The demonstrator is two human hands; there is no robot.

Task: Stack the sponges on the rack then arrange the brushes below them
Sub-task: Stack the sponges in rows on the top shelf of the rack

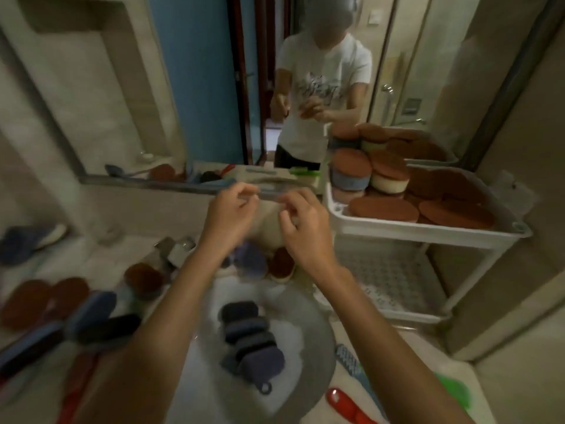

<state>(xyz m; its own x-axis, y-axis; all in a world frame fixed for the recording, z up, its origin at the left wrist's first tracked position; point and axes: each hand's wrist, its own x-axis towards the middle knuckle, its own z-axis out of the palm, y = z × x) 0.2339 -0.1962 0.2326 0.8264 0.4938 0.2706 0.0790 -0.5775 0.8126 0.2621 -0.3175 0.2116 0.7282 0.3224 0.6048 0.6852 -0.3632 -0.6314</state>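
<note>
Both hands hang close together above the far side of the basin [316,341], the left hand [232,211] and the right hand [305,231] with fingers curled toward each other. The blur hides whether they pinch anything, so I cannot tell. Many sponges [383,206] lie piled on the top shelf of the white rack [428,232] at the right. Dark sponges [250,341] wait in the basin and brown sponges [42,301] on the left counter. The brushes [91,310] lie near them, and the lower shelf [394,276] holds none. I judge the stacking well advanced and the brush step not begun.
</note>
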